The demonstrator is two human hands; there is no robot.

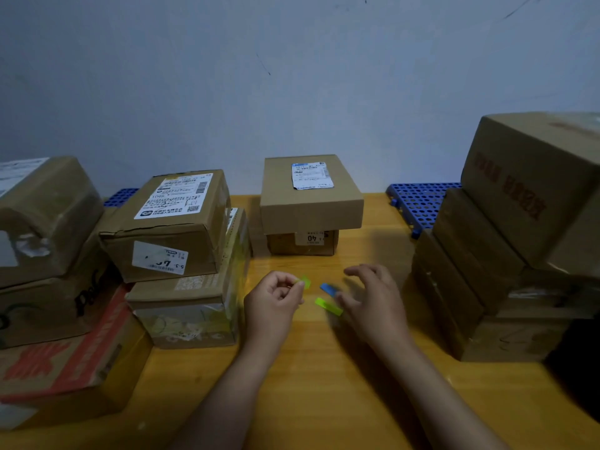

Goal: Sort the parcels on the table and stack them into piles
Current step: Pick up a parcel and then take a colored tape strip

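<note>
Cardboard parcels stand in piles on the wooden table (308, 368). A labelled box (168, 225) tops a taped box (191, 306) left of centre. At the back centre a flat box (310, 193) lies on a smaller one (302, 243). My left hand (272, 303) pinches a small green tag (304, 282) above the table. My right hand (373, 303), blurred, hovers with loosely bent fingers beside a blue tag (328, 289) and a green tag (328, 306); whether it touches them is unclear.
A tall pile of large boxes (42, 254) with a red-printed carton (65, 358) fills the left edge. Another pile of brown boxes (506, 254) rises at the right. Blue perforated plastic boards (418, 203) lie behind, against a pale wall.
</note>
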